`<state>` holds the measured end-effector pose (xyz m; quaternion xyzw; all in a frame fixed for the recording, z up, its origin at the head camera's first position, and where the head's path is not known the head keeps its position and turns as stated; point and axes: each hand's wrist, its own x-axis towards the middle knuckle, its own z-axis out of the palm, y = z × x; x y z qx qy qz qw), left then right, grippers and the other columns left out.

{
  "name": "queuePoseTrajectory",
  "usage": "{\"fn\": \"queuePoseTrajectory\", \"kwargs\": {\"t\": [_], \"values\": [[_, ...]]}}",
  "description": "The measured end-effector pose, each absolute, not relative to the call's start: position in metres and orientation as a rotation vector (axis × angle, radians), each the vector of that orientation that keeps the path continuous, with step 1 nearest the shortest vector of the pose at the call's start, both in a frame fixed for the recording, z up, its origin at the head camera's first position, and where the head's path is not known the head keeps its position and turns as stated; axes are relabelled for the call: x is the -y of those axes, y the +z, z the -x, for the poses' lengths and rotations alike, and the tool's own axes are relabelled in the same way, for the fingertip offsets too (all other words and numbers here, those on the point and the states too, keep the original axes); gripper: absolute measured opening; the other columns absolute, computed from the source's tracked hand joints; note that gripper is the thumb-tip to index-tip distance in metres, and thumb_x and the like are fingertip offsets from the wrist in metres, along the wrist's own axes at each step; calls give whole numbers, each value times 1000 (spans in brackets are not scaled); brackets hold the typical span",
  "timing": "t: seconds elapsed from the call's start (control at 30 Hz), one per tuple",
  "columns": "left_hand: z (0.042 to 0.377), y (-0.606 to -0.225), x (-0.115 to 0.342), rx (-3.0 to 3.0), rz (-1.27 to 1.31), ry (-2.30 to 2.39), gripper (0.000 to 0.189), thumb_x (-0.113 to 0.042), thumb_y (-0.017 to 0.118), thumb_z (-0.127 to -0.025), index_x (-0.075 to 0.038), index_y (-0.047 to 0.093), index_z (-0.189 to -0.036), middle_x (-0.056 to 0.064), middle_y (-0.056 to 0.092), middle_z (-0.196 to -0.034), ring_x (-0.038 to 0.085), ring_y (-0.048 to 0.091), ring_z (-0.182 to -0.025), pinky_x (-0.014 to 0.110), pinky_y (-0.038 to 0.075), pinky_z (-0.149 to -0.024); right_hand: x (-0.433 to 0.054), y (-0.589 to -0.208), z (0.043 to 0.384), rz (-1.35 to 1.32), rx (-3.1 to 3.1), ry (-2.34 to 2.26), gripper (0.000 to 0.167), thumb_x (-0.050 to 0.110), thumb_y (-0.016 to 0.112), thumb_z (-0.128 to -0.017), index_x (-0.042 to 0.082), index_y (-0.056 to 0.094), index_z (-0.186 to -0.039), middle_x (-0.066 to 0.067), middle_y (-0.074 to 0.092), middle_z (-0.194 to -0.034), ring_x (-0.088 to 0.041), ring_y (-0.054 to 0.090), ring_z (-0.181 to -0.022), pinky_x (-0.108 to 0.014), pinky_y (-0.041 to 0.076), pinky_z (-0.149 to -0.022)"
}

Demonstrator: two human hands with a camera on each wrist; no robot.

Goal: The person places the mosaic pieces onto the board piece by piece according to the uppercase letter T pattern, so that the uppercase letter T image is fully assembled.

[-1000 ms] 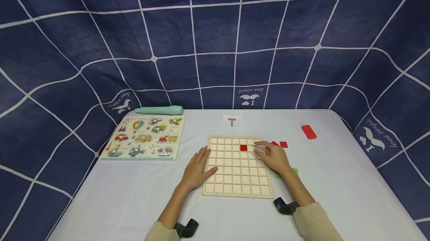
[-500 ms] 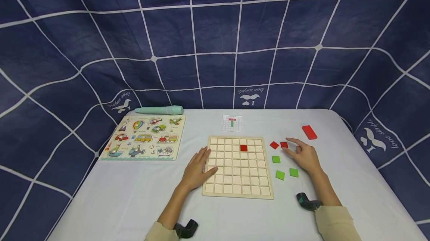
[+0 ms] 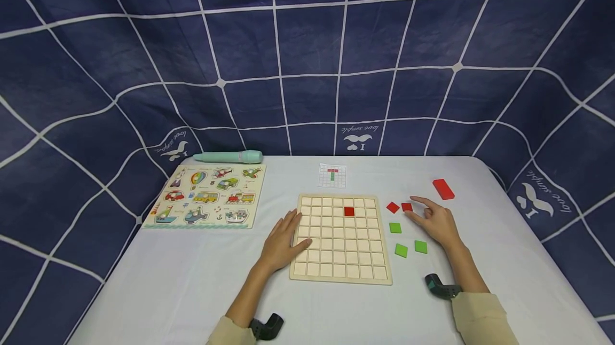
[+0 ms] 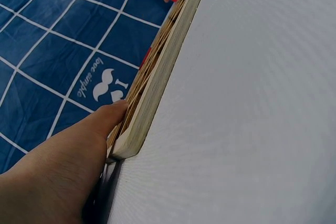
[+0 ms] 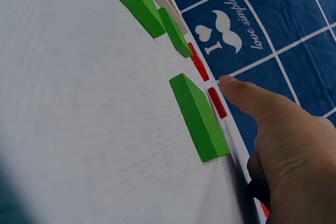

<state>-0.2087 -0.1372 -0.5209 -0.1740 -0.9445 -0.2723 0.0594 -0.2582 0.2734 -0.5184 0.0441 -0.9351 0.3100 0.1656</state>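
A square wooden grid board point(image 3: 338, 281) lies on the white table, with one red tile point(image 3: 348, 211) in a cell of its second row. My left hand point(image 3: 282, 243) rests along the board's left edge, thumb over the cells and fingers extended. To the right of the board my right hand point(image 3: 434, 222) hovers by another red tile point(image 3: 407, 206), index finger and thumb spread apart around it. In the right wrist view that red tile point(image 5: 217, 102) lies flat just below the thumb. A third red tile point(image 3: 393, 207) sits to its left, turned like a diamond.
Three green tiles, one of them nearest the right wrist point(image 3: 420, 247), lie right of the board. A red block point(image 3: 443, 189) is farther back. Behind the board lies a pattern card point(image 3: 332, 175). At left are a picture puzzle point(image 3: 204, 197) and a mint pen-shaped object point(image 3: 228, 157).
My right hand has moved right from the board's upper right side to the red tile, uncovering the green tiles. In the last half second it stays nearly still. The left hand has not moved.
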Motion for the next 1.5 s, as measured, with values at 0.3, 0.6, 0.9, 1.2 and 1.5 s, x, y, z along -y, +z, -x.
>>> {"fn": "queuePoseTrajectory", "kwargs": {"t": [0.3,0.6,0.9,1.2,1.5], "values": [[209,-521,137,2859,531,-827,77,-51,57,-86,-6,33,-143,11,27,-149,22,20,-138,37,12,-112,-274,-518,266,-132,2761,825,57,48,70,-77,12,62,-120,1,32,-47,-14,26,-40,-24,25,-38],[209,-520,137,2853,534,-834,76,-49,58,-86,-5,33,-143,12,28,-148,23,20,-137,37,12,-112,-275,-516,267,-157,2806,802,54,46,71,-77,11,64,-116,1,33,-47,-15,27,-41,-24,25,-39],[209,-520,137,2859,529,-836,76,-50,57,-86,-6,33,-143,11,27,-148,23,20,-137,36,12,-112,-276,-517,261,-154,2785,831,41,35,72,-80,8,66,-110,2,33,-47,-14,29,-42,-24,26,-39],[209,-520,136,2864,532,-851,77,-50,57,-86,-6,33,-143,12,27,-148,24,20,-137,37,12,-112,-272,-516,252,-91,2751,884,37,35,72,-80,9,68,-107,0,34,-47,-15,30,-41,-24,27,-39],[209,-519,138,2864,526,-839,76,-50,57,-86,-5,33,-143,11,27,-148,22,19,-138,36,12,-112,-227,-506,240,-279,2678,909,37,38,75,-76,12,70,-102,7,31,-47,-8,25,-43,-24,21,-39]]}}
